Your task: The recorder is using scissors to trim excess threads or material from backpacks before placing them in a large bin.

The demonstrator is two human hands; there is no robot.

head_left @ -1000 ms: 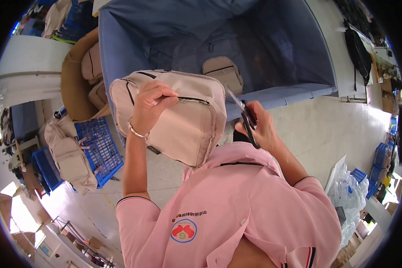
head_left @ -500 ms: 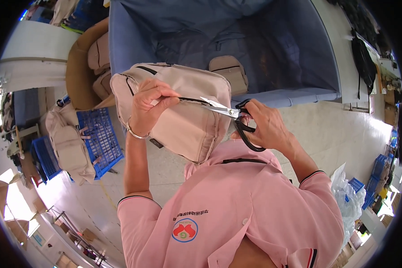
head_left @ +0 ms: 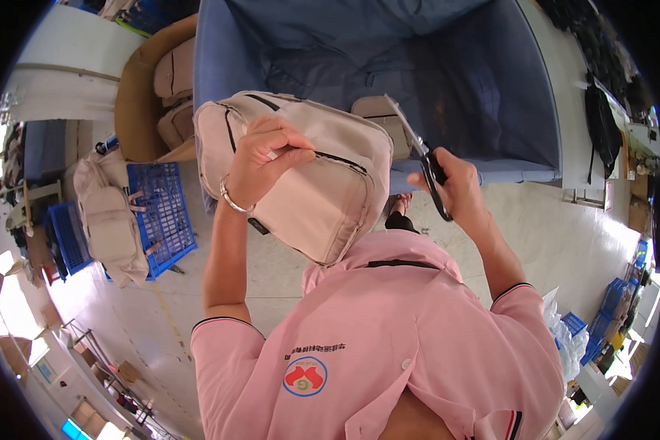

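Hands — two: left hand [head_left: 268, 158] pinches one beige fabric backpack [head_left: 301, 176]; beside it, right hand [head_left: 455, 187] grips one pair of black-handled steel scissors [head_left: 422, 158].

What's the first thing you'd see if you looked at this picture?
A beige backpack held up in the middle by the left hand. Just to its right, the right hand holds scissors with black handles, blades pointing up. Behind them stands a big blue fabric bin, and at left a blue crate carries another beige bag.
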